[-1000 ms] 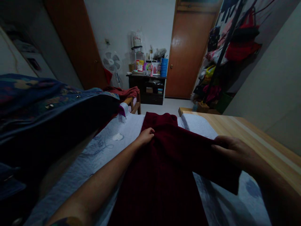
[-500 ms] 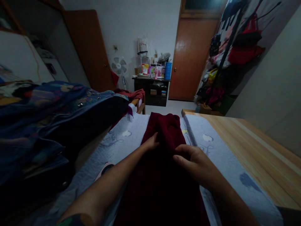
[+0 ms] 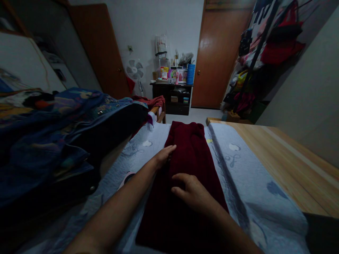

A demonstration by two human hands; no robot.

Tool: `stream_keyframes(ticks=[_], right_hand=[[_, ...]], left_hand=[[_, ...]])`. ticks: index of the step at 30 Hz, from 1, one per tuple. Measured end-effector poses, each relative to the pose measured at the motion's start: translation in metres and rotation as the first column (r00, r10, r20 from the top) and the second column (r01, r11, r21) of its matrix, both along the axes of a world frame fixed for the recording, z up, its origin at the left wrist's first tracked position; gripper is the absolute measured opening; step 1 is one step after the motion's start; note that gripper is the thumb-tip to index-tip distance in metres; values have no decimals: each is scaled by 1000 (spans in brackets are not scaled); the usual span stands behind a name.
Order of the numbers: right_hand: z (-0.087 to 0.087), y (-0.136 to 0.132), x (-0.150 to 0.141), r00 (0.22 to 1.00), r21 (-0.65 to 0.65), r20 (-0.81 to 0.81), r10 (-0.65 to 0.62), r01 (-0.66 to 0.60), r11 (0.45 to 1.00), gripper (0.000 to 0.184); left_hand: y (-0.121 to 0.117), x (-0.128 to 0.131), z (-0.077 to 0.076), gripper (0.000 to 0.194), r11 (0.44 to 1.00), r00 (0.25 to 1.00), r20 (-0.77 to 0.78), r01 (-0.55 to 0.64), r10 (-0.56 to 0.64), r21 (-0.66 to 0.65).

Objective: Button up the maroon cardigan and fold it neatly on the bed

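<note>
A long dark red piece of clothing (image 3: 193,151) lies spread lengthwise in front of me, its far end slightly rumpled. My left hand (image 3: 165,155) rests at its left side with the fingers stretched out. Over the middle of the cloth is my right hand (image 3: 190,190), fingers loosely curved and thumb apart from them, with nothing visible between. Beneath the clothing is a pale blue patterned sheet (image 3: 233,173). A pink-rimmed object (image 3: 128,175) on the sheet is partly hidden by my left forearm.
Denim clothing (image 3: 79,120) is piled on the left. A wooden surface (image 3: 291,158) runs along the right. Farther off stand a fan (image 3: 135,70), a dark cabinet (image 3: 171,98) and a closed door (image 3: 214,63). Bags (image 3: 282,49) hang at the upper right.
The raised fold in the red clothing has gone down and the cloth lies flatter. My right hand has let go of it and moved left; my left hand has shifted slightly left.
</note>
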State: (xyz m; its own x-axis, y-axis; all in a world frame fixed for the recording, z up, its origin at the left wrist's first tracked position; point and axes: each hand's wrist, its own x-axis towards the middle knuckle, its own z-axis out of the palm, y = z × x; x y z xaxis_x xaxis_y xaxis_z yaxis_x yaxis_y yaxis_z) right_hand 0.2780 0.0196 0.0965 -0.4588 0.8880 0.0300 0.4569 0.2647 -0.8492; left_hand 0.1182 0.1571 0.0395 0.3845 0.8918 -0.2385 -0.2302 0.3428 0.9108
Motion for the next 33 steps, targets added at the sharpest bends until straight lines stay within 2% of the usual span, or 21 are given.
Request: stream_keyframes(ticks=[2,4,6,9,12,14,16,19,22,25,26,28,30,32,33], right_hand=[[-4,-2,7,998,-19,-26,59,-60,998,27],[-13,-1,19,1000,17,-24,19,-19,1000,24],[-28,4,34,992,102,22,-125,122,987,21],[-56,15,53,924,154,95,-371,354,922,25],[-76,27,61,875,13,68,-479,480,877,36],[-79,33,59,847,-134,-12,-532,525,840,39],[-75,38,56,788,-311,-97,-608,556,771,39],[-66,45,52,673,-563,-221,-705,502,656,27],[-60,53,53,623,-736,-322,-713,309,602,11],[-60,65,54,594,-830,-362,-719,146,539,17],[-61,68,53,574,-836,-379,-726,124,534,16],[-63,74,51,522,-816,-425,-740,133,562,5],[-67,76,50,490,-772,-479,-728,160,615,18],[-71,75,52,516,-725,-508,-689,176,666,32],[-72,75,54,558,-698,-503,-660,188,691,34]], left_hand=[[-12,1,0,43,1000,1000,13,22,-22,-14],[-20,3,-2,42,999,999,31,28,-27,-30],[-23,5,-5,40,998,1000,19,1,0,-56],[-26,5,-11,33,992,998,-32,-63,60,-108],[-28,3,-14,28,986,997,-38,-79,74,-147],[-30,3,-14,27,985,998,-30,-64,60,-161],[-33,3,-13,29,985,998,-25,-68,65,-161],[-36,3,-11,34,975,991,25,-122,129,-185],[-37,1,-11,37,945,968,116,-184,221,-270],[-39,-3,-10,40,920,949,176,-189,261,-345],[-40,-4,-9,41,917,950,180,-178,254,-358],[-43,-5,-7,43,931,962,165,-155,218,-330],[-47,-5,-6,48,966,977,120,-147,175,-214],[-49,-5,-6,55,982,983,49,-173,177,-72],[-50,-5,-7,57,979,980,7,-200,201,-22]])
